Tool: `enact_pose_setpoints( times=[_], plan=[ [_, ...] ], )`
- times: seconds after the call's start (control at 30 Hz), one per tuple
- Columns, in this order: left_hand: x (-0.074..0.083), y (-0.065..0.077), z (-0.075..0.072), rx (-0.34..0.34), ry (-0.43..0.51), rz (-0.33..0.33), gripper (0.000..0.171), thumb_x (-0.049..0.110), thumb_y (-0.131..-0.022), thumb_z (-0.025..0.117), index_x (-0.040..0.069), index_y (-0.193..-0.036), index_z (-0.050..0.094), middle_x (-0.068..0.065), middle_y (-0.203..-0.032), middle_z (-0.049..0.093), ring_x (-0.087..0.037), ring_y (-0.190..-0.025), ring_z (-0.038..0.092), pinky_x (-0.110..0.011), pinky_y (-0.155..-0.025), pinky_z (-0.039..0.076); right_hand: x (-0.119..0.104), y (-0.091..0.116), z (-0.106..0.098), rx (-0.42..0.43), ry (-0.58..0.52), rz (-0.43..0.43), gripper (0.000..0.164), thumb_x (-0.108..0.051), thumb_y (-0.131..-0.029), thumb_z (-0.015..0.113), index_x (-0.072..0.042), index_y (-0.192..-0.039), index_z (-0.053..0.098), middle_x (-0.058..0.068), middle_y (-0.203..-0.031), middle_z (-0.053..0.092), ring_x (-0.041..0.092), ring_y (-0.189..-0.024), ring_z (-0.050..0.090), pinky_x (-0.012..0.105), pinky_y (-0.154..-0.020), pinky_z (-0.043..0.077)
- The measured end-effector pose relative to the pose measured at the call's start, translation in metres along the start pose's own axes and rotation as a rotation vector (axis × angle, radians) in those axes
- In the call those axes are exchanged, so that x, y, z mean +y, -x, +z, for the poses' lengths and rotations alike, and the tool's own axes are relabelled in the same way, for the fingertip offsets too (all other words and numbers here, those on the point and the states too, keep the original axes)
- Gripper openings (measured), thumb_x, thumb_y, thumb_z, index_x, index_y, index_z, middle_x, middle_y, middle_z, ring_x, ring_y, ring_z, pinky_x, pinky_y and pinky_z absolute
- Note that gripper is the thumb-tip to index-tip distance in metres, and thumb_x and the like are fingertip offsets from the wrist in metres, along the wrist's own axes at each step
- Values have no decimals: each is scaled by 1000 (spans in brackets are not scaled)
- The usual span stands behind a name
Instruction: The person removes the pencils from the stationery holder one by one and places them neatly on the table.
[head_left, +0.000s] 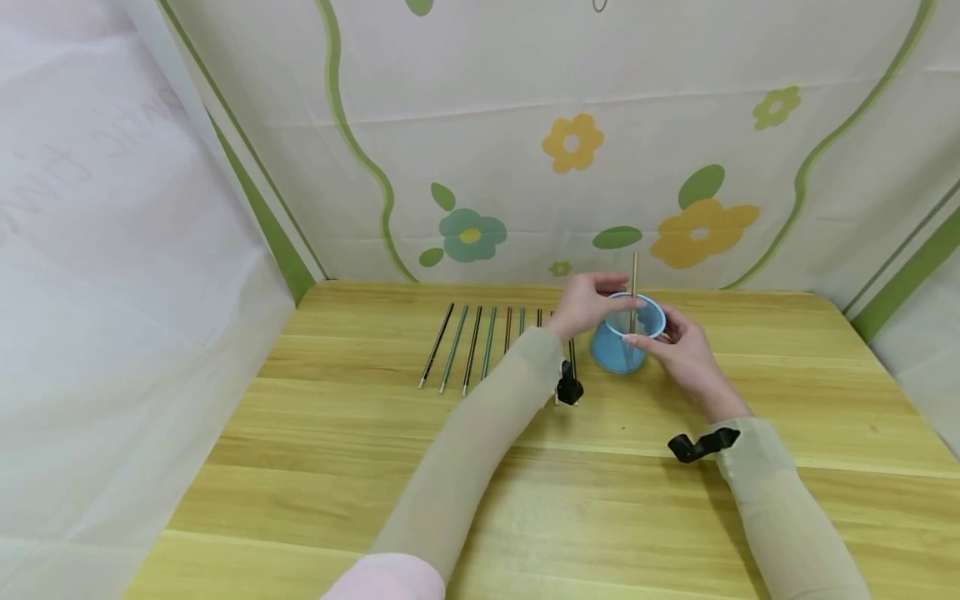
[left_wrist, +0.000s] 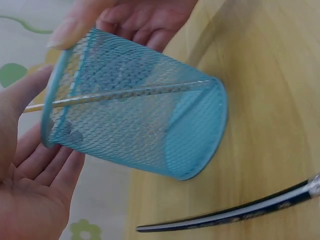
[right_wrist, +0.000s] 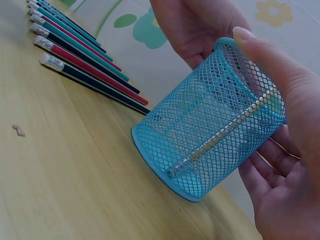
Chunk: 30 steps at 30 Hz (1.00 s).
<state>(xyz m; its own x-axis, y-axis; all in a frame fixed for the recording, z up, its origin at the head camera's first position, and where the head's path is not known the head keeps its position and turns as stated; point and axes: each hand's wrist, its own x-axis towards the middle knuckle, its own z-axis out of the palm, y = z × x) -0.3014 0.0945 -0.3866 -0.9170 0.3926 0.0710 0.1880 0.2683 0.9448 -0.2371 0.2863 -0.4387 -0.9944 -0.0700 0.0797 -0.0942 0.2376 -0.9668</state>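
A light blue mesh pencil cup (head_left: 617, 353) has its base down at the tabletop. One slim gold-coloured pencil (head_left: 634, 273) stands inside, its upper end rising above the rim. My right hand (head_left: 686, 357) holds the cup by its upper right side, thumb on the near rim (right_wrist: 295, 100) and fingers behind the mesh. At the other side, my left hand (head_left: 588, 303) reaches across the top. Its thumb lies over the opening and its fairly straight fingers (left_wrist: 47, 167) are behind the rim, spread apart from the pencil.
Several dark, green and red pencils (head_left: 472, 350) lie side by side left of the cup, their eraser ends (right_wrist: 51, 62) toward me. My left forearm (head_left: 480, 442) passes over some of them. Behind the wooden table (head_left: 315, 433) hangs a flower-patterned cloth (head_left: 480, 92).
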Motion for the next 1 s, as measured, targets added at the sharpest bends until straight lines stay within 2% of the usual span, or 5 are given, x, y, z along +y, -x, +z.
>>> enact_pose_setpoints(
  times=[0.13,0.27,0.53,1.0],
  plan=[
    [-6,-3,7,11,-11,8,45,28,-90,82,13,-130,70,8,-120,71,-3,-106,63,-17,-86,52,0,0,0,-4,-2,-7,77,-22,-95,77,-2,-156,34,23,-151,42,39,-137,43,12,-92,48],
    [-7,-7,12,42,-7,-15,40,29,-90,82,15,-127,73,11,-114,71,-2,-103,62,-17,-85,52,-2,1,0,0,0,-7,77,-22,-95,77,-2,-156,35,23,-151,42,38,-138,43,12,-92,48],
    [-9,-9,13,80,9,-30,32,25,-91,81,14,-120,76,8,-110,73,-3,-99,63,-18,-82,53,-4,2,0,6,-2,-9,77,-23,-94,77,-2,-156,36,23,-150,44,39,-137,44,12,-92,48],
    [-7,-10,13,42,-39,-30,35,30,-93,79,15,-124,75,12,-112,71,-2,-100,62,-17,-82,52,0,1,0,3,6,-5,79,-22,-94,78,-1,-156,34,23,-152,42,39,-138,42,11,-93,47]
  ],
)
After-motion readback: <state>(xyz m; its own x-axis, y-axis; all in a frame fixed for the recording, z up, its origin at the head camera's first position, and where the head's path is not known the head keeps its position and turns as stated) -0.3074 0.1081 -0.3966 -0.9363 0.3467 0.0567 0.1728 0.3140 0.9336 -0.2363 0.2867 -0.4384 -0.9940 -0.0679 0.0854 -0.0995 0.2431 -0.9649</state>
